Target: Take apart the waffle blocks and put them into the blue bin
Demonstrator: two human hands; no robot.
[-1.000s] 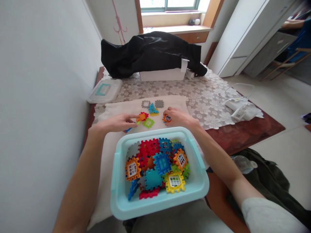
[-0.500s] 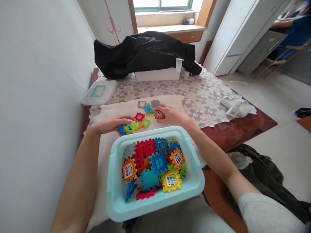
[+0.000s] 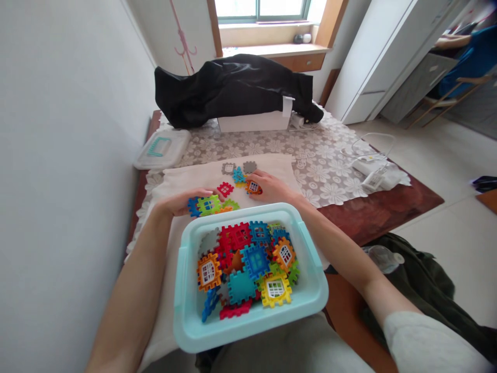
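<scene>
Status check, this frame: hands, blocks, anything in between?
Left grip shut on green-blue block cluster. Right grip shut on orange window block. Loose blocks on cloth between hands.

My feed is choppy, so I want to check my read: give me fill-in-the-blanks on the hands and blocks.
1. The left hand holds blue and ___ blocks.
2. The right hand grips an ___ window block.
3. The two blocks farthest beyond the tub are ___.
Missing words: green; orange; grey.
</scene>
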